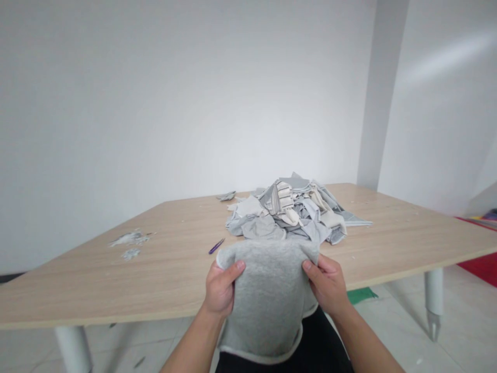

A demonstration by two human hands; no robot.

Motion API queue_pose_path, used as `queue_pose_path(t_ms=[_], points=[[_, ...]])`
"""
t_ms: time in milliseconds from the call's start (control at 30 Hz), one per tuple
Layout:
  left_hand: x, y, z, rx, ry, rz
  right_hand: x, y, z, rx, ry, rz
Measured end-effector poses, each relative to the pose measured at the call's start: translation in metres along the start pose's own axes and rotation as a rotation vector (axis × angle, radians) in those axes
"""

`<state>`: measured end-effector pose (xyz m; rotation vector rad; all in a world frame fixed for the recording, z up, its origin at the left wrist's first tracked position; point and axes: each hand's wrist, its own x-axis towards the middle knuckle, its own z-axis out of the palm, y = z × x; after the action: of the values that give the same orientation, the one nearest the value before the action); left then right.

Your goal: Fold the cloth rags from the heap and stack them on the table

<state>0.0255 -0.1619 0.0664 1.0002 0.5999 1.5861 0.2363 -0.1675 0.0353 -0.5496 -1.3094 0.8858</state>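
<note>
A piece of grey fabric (272,295) with a pale edge hangs between my two hands, over the front edge of the table and my lap. My left hand (222,287) pinches its upper left side, thumb on top. On the upper right side my right hand (328,282) grips it the same way. Just behind the fabric lies a heap of cloth pieces (256,228) in grey, cream and stripes. A small purple pointed tool (216,246), perhaps a seam ripper or pen, rests on the table left of the heap.
The light wood table (174,280) spreads out in front of me, against a white wall. Small piles of scraps or thread (132,238) lie at its left. A single folded grey scrap (226,196) sits near the back edge. Green cloth (362,295) lies on the floor below.
</note>
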Motion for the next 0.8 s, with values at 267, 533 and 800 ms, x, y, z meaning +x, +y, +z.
queue_pose_path(t_ms=[267,533,800], points=[[-0.007,0.01,-0.003,0.086,-0.123,0.026,0.001,-0.01,-0.002,0.064,-0.014,0.026],[0.001,0.032,-0.011,0.3,-0.147,0.003,0.007,-0.031,-0.01,-0.166,-0.133,-0.045],[0.004,0.038,-0.012,0.351,-0.079,0.09,0.017,-0.03,-0.015,-0.29,-0.096,-0.236]])
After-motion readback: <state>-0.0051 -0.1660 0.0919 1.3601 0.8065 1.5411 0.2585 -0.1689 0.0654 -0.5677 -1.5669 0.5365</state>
